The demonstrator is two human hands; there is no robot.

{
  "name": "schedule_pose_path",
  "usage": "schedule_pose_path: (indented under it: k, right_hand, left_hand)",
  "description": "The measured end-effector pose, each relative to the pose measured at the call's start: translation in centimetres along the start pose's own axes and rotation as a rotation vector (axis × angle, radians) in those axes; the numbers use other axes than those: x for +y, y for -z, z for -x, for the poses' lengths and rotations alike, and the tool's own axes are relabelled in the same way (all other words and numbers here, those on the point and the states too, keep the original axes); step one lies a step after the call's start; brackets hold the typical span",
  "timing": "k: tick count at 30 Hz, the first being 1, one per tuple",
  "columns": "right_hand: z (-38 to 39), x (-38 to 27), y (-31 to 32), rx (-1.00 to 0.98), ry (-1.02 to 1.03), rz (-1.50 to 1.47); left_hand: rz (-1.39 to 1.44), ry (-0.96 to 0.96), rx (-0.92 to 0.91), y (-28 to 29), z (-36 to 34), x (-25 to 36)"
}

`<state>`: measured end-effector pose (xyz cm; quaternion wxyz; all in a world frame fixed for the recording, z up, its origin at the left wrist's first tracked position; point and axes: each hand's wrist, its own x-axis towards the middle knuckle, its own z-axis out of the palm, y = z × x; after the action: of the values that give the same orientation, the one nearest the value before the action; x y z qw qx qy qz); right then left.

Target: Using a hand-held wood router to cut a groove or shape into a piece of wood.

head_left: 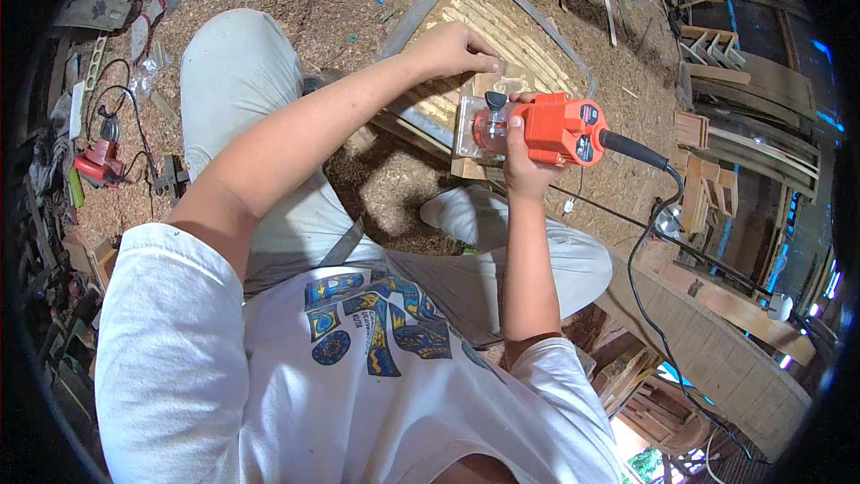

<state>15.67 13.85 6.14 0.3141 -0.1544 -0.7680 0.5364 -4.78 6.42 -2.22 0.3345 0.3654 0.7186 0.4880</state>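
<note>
Gripping the router (560,128) with my right hand (526,166), I half-curl my left hand (455,54) on the board (479,83). Squiggles (512,84) look done; I can't tell what's left.

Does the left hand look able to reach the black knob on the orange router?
Probably yes: the left hand is close by, at the wooden piece, and nothing visible blocks the black knob. The right hand grips the orange router away from it.
</note>
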Motion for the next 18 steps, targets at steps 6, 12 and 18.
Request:
schedule_pose_path:
  k: [6, 12, 18]
  right_hand:
    - [0.0, -0.4, 0.2, -0.015, -0.013, 0.008]
    - [-0.2, 0.9, 1.7, 0.151, -0.008, -0.084]
    - [-1.4, 0.6, 2.9, 0.267, -0.029, -0.167]
  left_hand:
    - [0.031, -0.047, 0.019, -0.4, -0.2, -0.7]
    - [0.058, -0.070, 0.034, -0.8, -0.3, -1.1]
    - [0.109, -0.078, 0.043, -0.8, -0.2, -1.1]
